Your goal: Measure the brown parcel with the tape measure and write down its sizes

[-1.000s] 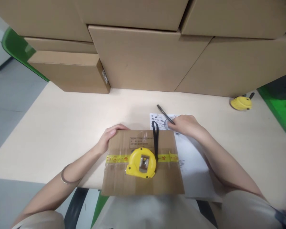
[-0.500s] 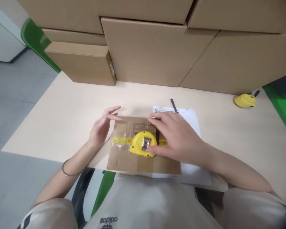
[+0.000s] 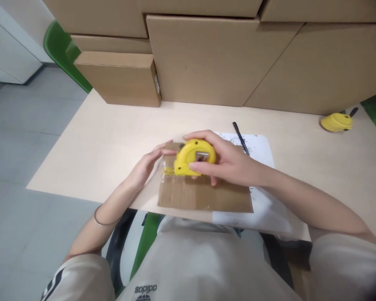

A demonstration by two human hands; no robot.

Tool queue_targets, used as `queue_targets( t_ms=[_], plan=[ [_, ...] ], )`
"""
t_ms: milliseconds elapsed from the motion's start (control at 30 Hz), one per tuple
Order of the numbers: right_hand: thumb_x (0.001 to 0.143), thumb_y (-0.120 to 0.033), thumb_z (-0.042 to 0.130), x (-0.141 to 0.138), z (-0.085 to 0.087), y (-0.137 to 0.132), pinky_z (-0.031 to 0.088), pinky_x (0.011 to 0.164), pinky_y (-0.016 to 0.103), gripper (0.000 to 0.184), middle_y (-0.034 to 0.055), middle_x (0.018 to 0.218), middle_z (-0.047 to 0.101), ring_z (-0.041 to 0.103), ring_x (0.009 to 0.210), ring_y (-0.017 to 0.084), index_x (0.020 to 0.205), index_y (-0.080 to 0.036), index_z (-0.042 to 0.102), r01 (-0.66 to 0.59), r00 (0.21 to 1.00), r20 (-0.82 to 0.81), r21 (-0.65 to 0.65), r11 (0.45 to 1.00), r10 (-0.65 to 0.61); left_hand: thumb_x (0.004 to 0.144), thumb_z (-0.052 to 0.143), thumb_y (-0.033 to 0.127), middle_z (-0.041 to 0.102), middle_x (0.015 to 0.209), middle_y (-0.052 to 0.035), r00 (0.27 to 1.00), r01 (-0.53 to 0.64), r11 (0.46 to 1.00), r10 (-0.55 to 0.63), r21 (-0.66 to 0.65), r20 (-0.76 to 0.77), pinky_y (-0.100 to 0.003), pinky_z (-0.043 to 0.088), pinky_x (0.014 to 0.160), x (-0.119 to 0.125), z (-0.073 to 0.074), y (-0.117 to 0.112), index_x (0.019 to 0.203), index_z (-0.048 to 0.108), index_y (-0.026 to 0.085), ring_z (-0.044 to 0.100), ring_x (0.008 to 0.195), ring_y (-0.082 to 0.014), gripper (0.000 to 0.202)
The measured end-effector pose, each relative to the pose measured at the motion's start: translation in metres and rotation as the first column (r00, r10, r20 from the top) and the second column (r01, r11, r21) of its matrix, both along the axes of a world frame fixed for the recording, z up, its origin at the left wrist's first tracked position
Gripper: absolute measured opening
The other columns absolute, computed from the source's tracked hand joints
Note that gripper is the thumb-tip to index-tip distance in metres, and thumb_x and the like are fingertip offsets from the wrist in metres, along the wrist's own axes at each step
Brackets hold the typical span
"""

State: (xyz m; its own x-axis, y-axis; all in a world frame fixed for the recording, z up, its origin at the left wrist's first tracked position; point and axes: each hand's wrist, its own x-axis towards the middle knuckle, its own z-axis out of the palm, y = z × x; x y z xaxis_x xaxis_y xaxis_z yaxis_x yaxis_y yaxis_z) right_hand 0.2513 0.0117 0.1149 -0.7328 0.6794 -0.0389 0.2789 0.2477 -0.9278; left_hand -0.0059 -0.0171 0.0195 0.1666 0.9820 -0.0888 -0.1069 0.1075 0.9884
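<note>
My right hand (image 3: 228,161) grips a yellow tape measure (image 3: 191,155) by its body, thumb across the front near the metal clip. It is held over a flat cardboard box (image 3: 203,194) at the table's front edge. My left hand (image 3: 148,163) rests at the box's left far corner, fingers stretched out and touching or very near it. Yellow printed tape shows on the box beside the tape measure. Under the box's right side lies a white paper sheet (image 3: 263,154) with a black pen (image 3: 240,138) on it.
Large cardboard boxes (image 3: 207,62) are stacked along the back of the table (image 3: 90,154). A smaller box (image 3: 122,81) leans at the back left. A second yellow tape measure (image 3: 336,122) sits at the far right. A green chair (image 3: 61,52) stands behind the left side.
My right hand has closed around the tape measure and lifted it off the box. My left hand has come to the box's left far corner. The whole view has shifted slightly.
</note>
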Motion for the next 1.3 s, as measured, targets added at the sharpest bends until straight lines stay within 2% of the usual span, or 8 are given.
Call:
queue_targets(
  t_ms=[133, 267, 433, 633, 867, 1000, 1100, 1300],
  plan=[
    [0.101, -0.04, 0.063, -0.039, 0.002, 0.004, 0.054, 0.076, 0.035, 0.05, 0.0095, 0.137, 0.071, 0.074, 0.097, 0.023, 0.145, -0.022, 0.049, -0.114, 0.972, 0.233, 0.395, 0.911, 0.02, 0.091, 0.062, 0.063, 0.082, 0.118, -0.0054, 0.988, -0.019, 0.988, 0.042, -0.156, 0.15, -0.052, 0.048, 0.117, 0.007, 0.008, -0.004, 0.102, 0.082, 0.023, 0.065, 0.132, -0.0365, 0.046],
    [0.101, -0.033, 0.061, -0.047, -0.003, -0.003, 0.05, 0.072, 0.032, 0.048, 0.0067, 0.137, 0.074, 0.075, 0.102, 0.024, 0.148, -0.024, 0.052, -0.222, 0.916, 0.401, 0.547, 0.807, -0.02, 0.096, 0.055, 0.07, 0.075, 0.133, -0.008, 0.989, 0.049, 0.996, -0.039, -0.073, 0.139, -0.048, 0.051, 0.113, 0.001, -0.006, -0.003, 0.12, 0.078, 0.024, 0.062, 0.136, -0.0337, 0.057],
    [0.093, -0.061, 0.068, 0.022, -0.005, -0.006, 0.049, 0.066, 0.032, 0.053, 0.0025, 0.116, 0.081, 0.076, 0.082, 0.022, 0.136, -0.03, 0.063, -0.047, 0.883, 0.412, 0.557, 0.829, -0.227, 0.092, 0.072, 0.052, 0.065, 0.144, -0.0042, 0.983, 0.133, 0.99, -0.127, 0.04, -0.133, -0.047, 0.041, 0.124, -0.015, -0.012, -0.001, 0.116, 0.08, 0.034, 0.05, 0.146, -0.0315, 0.031],
    [0.086, -0.057, 0.075, 0.125, -0.014, -0.015, 0.053, 0.065, 0.037, 0.04, 0.0042, 0.106, 0.078, 0.067, 0.07, 0.02, 0.113, -0.029, 0.069, 0.28, 0.824, 0.305, 0.512, 0.812, -0.477, 0.093, 0.072, 0.047, 0.067, 0.137, -0.005, 0.982, 0.109, 0.994, -0.103, 0.032, -0.158, -0.05, 0.042, 0.124, -0.014, -0.004, -0.002, 0.114, 0.081, 0.035, 0.051, 0.144, -0.0327, 0.026],
    [0.089, -0.052, 0.075, 0.141, -0.021, -0.029, 0.052, 0.069, 0.039, 0.033, 0.003, 0.102, 0.078, 0.066, 0.069, 0.021, 0.112, -0.03, 0.067, 0.288, 0.788, 0.343, 0.53, 0.798, -0.512, 0.095, 0.071, 0.042, 0.069, 0.136, -0.0052, 0.978, 0.123, 0.986, -0.102, 0.108, -0.181, -0.051, 0.047, 0.122, -0.017, -0.008, -0.001, 0.116, 0.081, 0.035, 0.055, 0.141, -0.032, 0.025],
    [0.09, -0.058, 0.073, 0.128, 0.002, -0.027, 0.049, 0.066, 0.037, 0.034, 0.0015, 0.097, 0.078, 0.069, 0.07, 0.022, 0.11, -0.031, 0.068, 0.214, 0.817, 0.343, 0.567, 0.796, -0.464, 0.094, 0.071, 0.044, 0.071, 0.133, -0.0053, 0.977, 0.119, 0.988, -0.099, 0.101, -0.188, -0.053, 0.048, 0.121, -0.017, -0.007, -0.002, 0.117, 0.081, 0.037, 0.057, 0.139, -0.0322, 0.026],
    [0.095, -0.06, 0.066, 0.085, 0.006, -0.016, 0.041, 0.056, 0.034, 0.038, 0.0009, 0.089, 0.079, 0.066, 0.062, 0.021, 0.113, -0.027, 0.069, 0.065, 0.831, 0.384, 0.652, 0.756, -0.403, 0.091, 0.074, 0.049, 0.071, 0.136, -0.006, 0.979, 0.107, 0.992, -0.094, 0.063, -0.179, -0.054, 0.044, 0.125, -0.016, -0.007, 0.0, 0.115, 0.082, 0.036, 0.055, 0.142, -0.0335, 0.029],
    [0.105, -0.042, 0.058, -0.028, -0.011, 0.008, 0.042, 0.065, 0.031, 0.037, 0.0075, 0.136, 0.074, 0.073, 0.109, 0.023, 0.134, -0.021, 0.065, -0.3, 0.92, 0.391, 0.705, 0.643, 0.001, 0.096, 0.059, 0.061, 0.073, 0.137, -0.0093, 0.992, 0.116, 0.993, -0.117, -0.029, -0.045, -0.057, 0.052, 0.116, -0.016, -0.005, 0.008, 0.118, 0.082, 0.028, 0.064, 0.135, -0.0371, 0.046]
  ],
)
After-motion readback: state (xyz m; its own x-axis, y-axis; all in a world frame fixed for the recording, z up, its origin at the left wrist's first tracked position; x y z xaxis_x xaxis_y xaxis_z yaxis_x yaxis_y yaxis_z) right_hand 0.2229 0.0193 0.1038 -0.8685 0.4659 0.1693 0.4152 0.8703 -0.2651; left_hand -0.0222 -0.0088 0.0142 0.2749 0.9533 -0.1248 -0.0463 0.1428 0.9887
